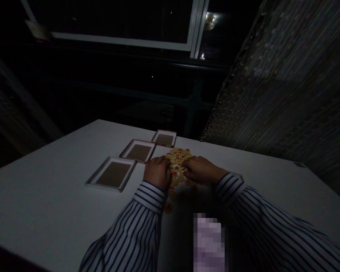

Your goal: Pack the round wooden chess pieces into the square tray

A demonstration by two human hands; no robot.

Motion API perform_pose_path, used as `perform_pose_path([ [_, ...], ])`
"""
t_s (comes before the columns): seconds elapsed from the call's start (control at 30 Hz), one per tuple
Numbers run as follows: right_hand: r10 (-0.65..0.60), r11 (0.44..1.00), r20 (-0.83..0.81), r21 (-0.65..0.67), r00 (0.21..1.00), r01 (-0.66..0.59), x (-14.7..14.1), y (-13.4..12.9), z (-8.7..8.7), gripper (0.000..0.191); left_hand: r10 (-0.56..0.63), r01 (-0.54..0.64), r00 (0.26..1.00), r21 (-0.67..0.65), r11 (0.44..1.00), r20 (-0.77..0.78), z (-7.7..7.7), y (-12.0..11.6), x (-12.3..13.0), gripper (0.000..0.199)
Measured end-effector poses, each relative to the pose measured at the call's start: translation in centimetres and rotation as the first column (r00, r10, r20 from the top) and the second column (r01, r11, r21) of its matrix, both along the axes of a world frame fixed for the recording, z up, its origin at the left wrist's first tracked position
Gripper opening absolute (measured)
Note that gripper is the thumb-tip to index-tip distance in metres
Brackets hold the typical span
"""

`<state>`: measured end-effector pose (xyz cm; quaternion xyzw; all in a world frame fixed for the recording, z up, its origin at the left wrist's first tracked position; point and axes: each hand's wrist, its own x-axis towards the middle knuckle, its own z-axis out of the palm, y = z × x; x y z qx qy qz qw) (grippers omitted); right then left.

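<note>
Round wooden pieces with red and black characters form a pile [179, 156] near the middle of the white table [65, 211]. At the pile's left edge is my left hand [158, 172], its fingers curled over the nearest pieces and their tips hidden. My right hand [202, 170] reaches in from the right with bent fingers touching pieces. What either hand holds, if anything, is too dark to make out. A few loose pieces, one with a red character [168, 207], lie between my forearms.
Three shallow open trays or lids run diagonally left of the pile: a near one [112, 174], a middle one [138, 151] and a far one [164, 139]. Part of another pale edge [238, 176] shows behind my right cuff. A beaded curtain [280, 87] hangs at the right.
</note>
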<state>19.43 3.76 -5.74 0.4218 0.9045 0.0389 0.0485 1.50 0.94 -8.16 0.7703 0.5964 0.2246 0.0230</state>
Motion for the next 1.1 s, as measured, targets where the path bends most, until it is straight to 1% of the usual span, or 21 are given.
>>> perform_pose_path([
  [0.17,-0.019,0.999,-0.026,0.031,0.999,0.020,-0.2,-0.2,0.2,0.020,-0.015,0.013,0.999,0.031,0.999,0.041,-0.3,0.2,-0.2,0.037],
  [0.37,-0.037,0.995,-0.123,0.084,0.992,0.047,-0.1,-0.9,1.6,0.027,-0.012,0.003,0.995,0.091,0.996,0.096,-0.6,0.4,-0.2,0.037],
  [0.5,-0.024,0.986,-0.169,0.156,0.985,0.051,0.4,-1.6,2.6,0.028,-0.033,0.013,0.989,0.139,0.990,0.143,-0.6,0.2,0.2,0.033],
  [0.6,-0.004,0.976,-0.228,0.213,0.974,0.054,0.9,-2.1,2.9,0.029,-0.049,0.018,0.982,0.170,0.985,0.180,-0.5,0.1,0.5,0.031],
  [0.8,0.007,0.968,-0.318,0.240,0.948,0.074,2.0,-3.0,3.3,0.031,-0.091,0.038,0.962,0.204,0.978,0.257,-0.4,-0.4,1.2,0.028],
  [0.87,0.007,0.967,-0.330,0.243,0.944,0.078,2.3,-3.5,3.3,0.032,-0.120,0.058,0.942,0.202,0.978,0.313,-0.3,-0.7,1.6,0.027],
  [0.93,0.009,0.966,-0.338,0.247,0.941,0.079,2.5,-4.0,3.2,0.032,-0.149,0.079,0.904,0.186,0.979,0.402,-0.2,-1.1,2.1,0.025],
  [1.03,0.013,0.965,-0.344,0.251,0.939,0.079,2.8,-5.0,3.0,0.031,-0.190,0.135,0.813,0.139,0.981,0.550,-0.1,-1.7,3.0,0.024],
  [1.1,0.018,0.964,-0.354,0.255,0.935,0.078,2.9,-5.6,3.0,0.030,-0.209,0.189,0.757,0.100,0.977,0.619,0.0,-2.2,3.5,0.024],
])
